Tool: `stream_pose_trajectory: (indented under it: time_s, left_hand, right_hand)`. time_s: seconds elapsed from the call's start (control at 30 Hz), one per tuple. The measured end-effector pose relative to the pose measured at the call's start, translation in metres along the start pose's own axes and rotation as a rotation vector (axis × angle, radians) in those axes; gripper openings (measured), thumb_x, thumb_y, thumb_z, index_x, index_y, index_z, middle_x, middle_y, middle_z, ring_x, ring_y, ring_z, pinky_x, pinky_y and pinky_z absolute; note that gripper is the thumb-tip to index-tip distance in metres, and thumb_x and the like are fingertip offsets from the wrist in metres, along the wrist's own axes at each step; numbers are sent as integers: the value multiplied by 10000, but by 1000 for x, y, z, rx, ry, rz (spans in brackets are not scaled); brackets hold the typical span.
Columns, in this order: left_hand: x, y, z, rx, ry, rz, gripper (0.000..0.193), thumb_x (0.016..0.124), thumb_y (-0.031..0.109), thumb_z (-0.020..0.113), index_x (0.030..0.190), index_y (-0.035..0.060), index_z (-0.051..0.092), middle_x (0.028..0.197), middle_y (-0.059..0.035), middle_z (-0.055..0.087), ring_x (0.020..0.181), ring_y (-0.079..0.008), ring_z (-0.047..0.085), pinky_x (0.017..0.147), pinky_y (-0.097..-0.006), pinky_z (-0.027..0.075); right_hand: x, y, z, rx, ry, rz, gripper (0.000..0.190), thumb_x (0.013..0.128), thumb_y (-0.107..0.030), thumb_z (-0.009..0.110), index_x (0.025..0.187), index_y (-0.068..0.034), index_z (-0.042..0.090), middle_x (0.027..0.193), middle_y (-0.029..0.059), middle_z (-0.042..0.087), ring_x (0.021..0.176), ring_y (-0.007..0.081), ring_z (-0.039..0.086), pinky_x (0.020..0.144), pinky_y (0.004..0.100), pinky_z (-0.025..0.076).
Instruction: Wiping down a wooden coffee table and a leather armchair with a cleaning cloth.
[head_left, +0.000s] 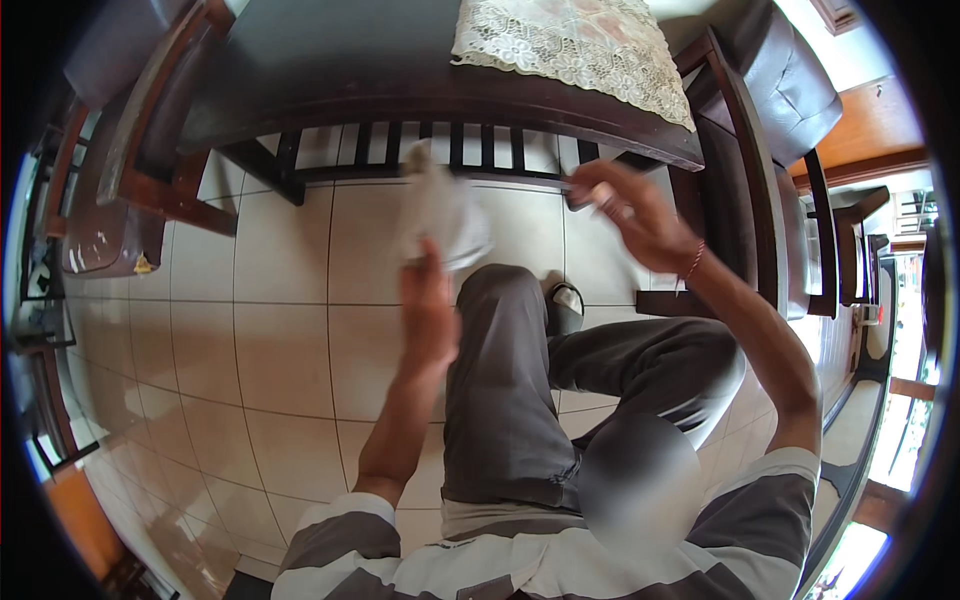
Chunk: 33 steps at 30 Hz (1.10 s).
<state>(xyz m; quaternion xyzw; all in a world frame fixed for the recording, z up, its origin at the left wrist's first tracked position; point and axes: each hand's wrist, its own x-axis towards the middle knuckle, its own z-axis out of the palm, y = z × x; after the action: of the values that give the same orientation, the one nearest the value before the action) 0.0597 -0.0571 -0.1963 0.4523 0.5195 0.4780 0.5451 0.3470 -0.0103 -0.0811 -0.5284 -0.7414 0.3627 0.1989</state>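
Observation:
A whitish cloth (446, 217), blurred by motion, hangs in the grip of my left hand (431, 319) above the floor, in front of the table. My right hand (645, 225) is raised to the right with its fingers bent; blur hides whether anything is between them. Its fingertips overlap the right end of the low slatted rack (435, 174) under the dark wooden table (337, 67), and contact cannot be made out. Around the right wrist is a red and white cord (695, 260).
A lace tablecloth (570, 60) covers part of the table. Wooden armchairs with dark padded seats stand on the left (112, 232) and right (780, 82). My bent knees (499, 300) are over the tiled floor (285, 352), with a dark shoe (564, 319) beside them.

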Motion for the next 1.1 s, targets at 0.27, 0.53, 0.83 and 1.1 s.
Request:
stream_pose_trajectory:
  time_s: [0.27,0.53,0.83,1.1]
  left_hand:
    - [-2,44,88,-718,-583,-79,818,1070,561,360,1550,-95,261,1633,-210,301,1524,-270,284,1222,-442,266]
    - [172,119,-120,620,408,942,356,1041,323,530,1191,44,693,1339,-128,625,1271,-325,570,1098,-436,406]
    - [318,101,-217,1303,142,615,586,1087,478,326,1473,85,524,1589,-156,417,1485,-377,350,1211,-557,275]
    - [311,95,-216,1386,239,712,562,1100,457,311,1466,88,524,1528,-147,498,1440,-357,424,1194,-498,314]
  right_hand:
    - [-1,7,39,705,118,424,423,1068,-384,539,1359,-78,564,1215,80,679,1055,204,692,848,379,637]
    - [-109,153,-39,414,689,983,393,1039,-281,545,1322,-12,596,1217,91,676,1070,215,675,970,369,534]
    - [76,222,62,60,1499,345,328,908,-115,582,1221,-22,620,1174,109,646,1094,272,608,1015,427,422]
    - [154,118,173,-624,1077,182,429,916,-133,585,1308,22,505,1316,217,534,1280,373,457,1190,511,190]
